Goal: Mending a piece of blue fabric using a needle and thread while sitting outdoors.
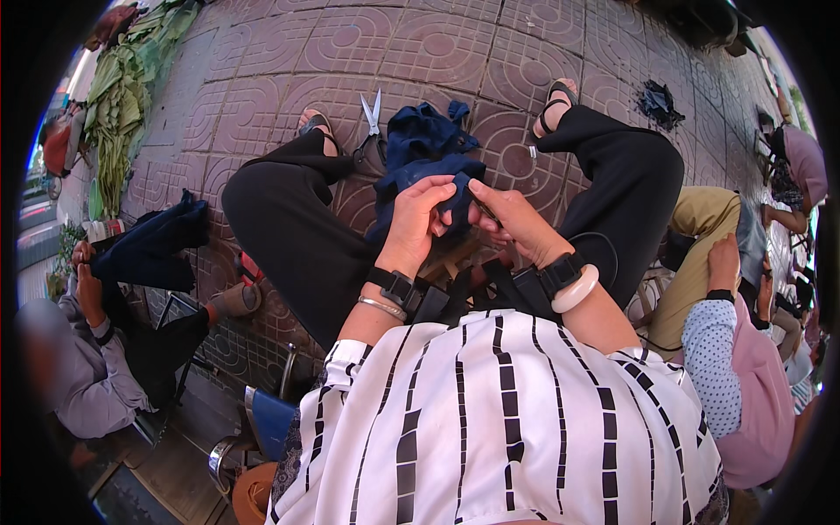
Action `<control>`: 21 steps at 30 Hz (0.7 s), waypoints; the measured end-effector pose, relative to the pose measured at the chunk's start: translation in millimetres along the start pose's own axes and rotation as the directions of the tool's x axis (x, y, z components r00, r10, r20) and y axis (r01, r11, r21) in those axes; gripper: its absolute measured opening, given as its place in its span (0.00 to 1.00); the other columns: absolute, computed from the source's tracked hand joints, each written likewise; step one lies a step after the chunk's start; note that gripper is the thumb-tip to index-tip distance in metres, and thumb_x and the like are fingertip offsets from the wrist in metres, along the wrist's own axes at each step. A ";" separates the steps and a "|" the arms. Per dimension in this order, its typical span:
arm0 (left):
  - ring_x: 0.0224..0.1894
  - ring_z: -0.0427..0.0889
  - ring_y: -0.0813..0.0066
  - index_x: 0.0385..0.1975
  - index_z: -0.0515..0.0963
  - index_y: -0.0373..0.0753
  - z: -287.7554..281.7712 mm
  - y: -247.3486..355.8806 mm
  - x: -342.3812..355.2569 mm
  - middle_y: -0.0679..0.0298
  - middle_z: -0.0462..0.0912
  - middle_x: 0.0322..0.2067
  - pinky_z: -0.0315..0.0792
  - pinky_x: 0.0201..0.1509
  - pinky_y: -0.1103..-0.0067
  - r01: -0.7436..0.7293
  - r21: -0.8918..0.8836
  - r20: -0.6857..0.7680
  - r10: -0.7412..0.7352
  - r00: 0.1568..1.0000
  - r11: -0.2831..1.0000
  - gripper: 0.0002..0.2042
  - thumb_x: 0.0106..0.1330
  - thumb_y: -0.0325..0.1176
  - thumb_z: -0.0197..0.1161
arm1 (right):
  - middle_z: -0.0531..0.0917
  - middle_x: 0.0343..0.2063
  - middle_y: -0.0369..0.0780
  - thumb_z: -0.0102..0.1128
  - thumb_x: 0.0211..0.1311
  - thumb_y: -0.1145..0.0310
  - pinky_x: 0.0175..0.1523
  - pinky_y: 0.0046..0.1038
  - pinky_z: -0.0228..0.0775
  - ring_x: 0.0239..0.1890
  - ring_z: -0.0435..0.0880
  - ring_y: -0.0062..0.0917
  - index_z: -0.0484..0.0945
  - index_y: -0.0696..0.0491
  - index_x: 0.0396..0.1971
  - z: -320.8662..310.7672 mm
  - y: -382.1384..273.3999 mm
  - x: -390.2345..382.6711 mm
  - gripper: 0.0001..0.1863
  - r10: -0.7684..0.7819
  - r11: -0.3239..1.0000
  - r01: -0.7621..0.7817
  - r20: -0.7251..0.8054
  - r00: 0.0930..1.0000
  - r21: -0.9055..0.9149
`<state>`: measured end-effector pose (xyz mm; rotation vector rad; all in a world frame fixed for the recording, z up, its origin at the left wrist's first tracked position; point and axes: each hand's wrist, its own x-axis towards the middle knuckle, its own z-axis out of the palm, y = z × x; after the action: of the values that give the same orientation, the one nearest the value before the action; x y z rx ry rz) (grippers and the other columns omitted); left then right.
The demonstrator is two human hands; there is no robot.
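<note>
Both hands are up over the lap, working a piece of dark blue cloth (426, 175) that drapes down between the knees to the patterned paving (350, 44). The left hand (413, 223) has its fingers (435, 194) curled shut on the cloth's upper edge; the right hand (512, 223) meets it there, fingers pinched close on the same edge, though what sits between the fingertips is too small to tell. Scissors (372, 122) lie on the paving just beside the cloth's far end, blades pointing away, near the left sandalled foot (313, 122). Room is tight: black-trousered legs hem the cloth on both sides, a person in grey (83, 367) sits close on the left with more dark blue fabric (153, 245), and a person in pink (752, 385) crowds the right. Open paving lies ahead. A small dark scrap (658, 103) rests far right; green leaves (122, 96) are heaped far left.
</note>
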<state>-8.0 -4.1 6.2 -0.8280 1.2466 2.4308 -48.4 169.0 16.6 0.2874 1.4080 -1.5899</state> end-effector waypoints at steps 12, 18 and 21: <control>0.16 0.72 0.87 0.37 0.79 0.36 -0.3 -0.9 0.6 0.71 0.78 0.22 0.59 0.14 0.90 -0.021 0.026 0.004 0.021 1.000 0.999 0.08 0.59 0.29 0.61 | 0.63 0.10 0.29 0.50 0.65 0.46 0.16 0.16 0.48 0.08 0.57 0.12 0.75 0.60 0.23 -0.9 0.2 -0.4 0.28 -0.003 1.000 0.003 0.020 1.000 0.014; 0.15 0.72 0.87 0.37 0.79 0.35 -0.6 -1.3 1.9 0.70 0.78 0.22 0.59 0.15 0.90 -0.029 0.104 0.050 0.024 0.998 0.994 0.08 0.59 0.29 0.61 | 0.64 0.11 0.28 0.51 0.64 0.45 0.16 0.15 0.44 0.10 0.56 0.10 0.76 0.58 0.22 0.3 -0.2 -0.7 0.27 -0.010 1.000 0.010 0.019 1.000 0.020; 0.15 0.72 0.87 0.37 0.79 0.35 -0.1 -1.0 1.9 0.70 0.79 0.22 0.59 0.15 0.90 -0.028 0.134 0.057 0.021 0.998 0.991 0.08 0.60 0.28 0.61 | 0.65 0.11 0.28 0.51 0.64 0.46 0.16 0.15 0.44 0.10 0.56 0.10 0.76 0.57 0.21 0.4 -0.5 -0.9 0.27 -0.019 1.000 0.019 0.014 1.000 0.015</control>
<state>-8.9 -3.6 4.4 -0.7072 1.3897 2.3415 -48.2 169.0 17.6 0.2713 1.3923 -1.6152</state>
